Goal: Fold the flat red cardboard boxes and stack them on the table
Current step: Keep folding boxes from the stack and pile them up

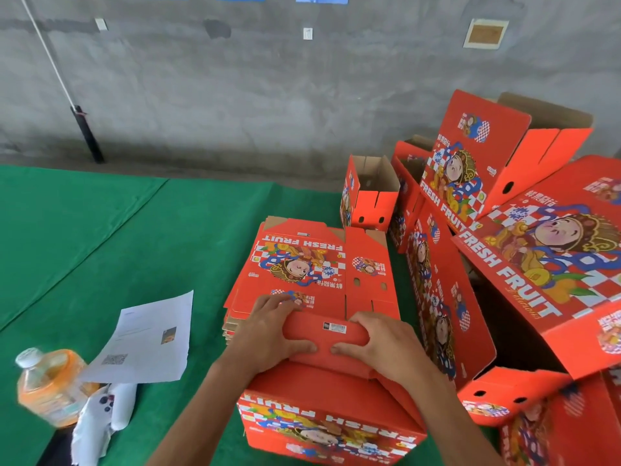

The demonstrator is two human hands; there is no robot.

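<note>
Head view: nearest, a half-folded red box printed "FRESH FRUIT" stands on the green table. The left hand and right hand curl around its barcoded top flap, thumbs on its near face. Just behind the box lies a stack of flat boxes; right of it, folded boxes are piled.

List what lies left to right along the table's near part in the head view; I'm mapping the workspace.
Orange drink bottle → white printed paper → left hand → right hand → folded red boxes.
</note>
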